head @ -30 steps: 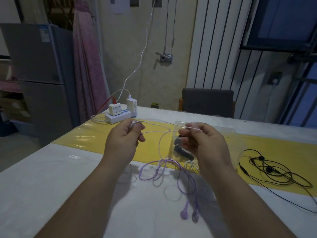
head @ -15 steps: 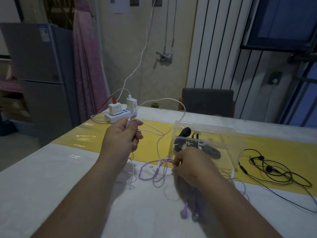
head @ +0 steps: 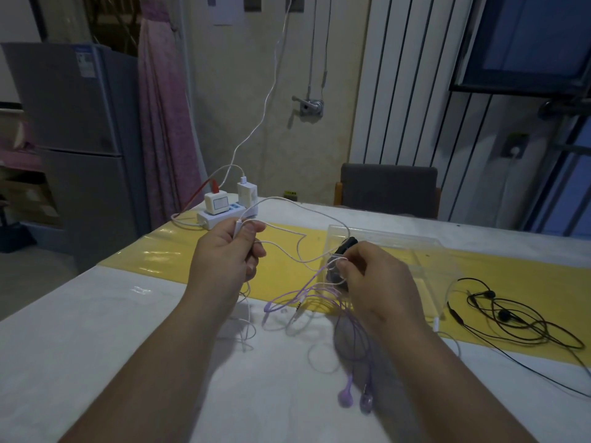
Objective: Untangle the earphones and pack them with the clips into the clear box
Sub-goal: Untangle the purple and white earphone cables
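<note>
Head view shows your two hands raised a little over the white table [head: 96, 346], with a thin white earphone cable [head: 275, 197] stretched between them. Your left hand [head: 224, 257] pinches a small white inline piece of this cable between the thumb and the forefinger, and the other fingers are curled into the palm. Your right hand [head: 377, 282] pinches the same cable with the fingertips pressed together, the rest of the fingers bent. Between the hands the white cable rises in a loose arc and hangs down again in several loops.

Below the hands, the tangled purple earphones [head: 346, 398] lie on the table. Their cable is mixed with the white loops near your right hand, and the two purple buds lie side by side closer to you.

Just behind your right hand stands the clear plastic box [head: 431, 276], on the yellow glossy strip [head: 153, 257] that runs across the table. Inside the box, at its left end, you can see the black clips [head: 348, 243], partly hidden by your fingers. To the right of the box, a set of black earphones [head: 505, 314] lies in loose coils on the same strip, apart from the other cables.

At the far left edge of the table sits a white power strip [head: 220, 217] with chargers plugged in. A grey chair [head: 388, 187] stands behind the table.
</note>
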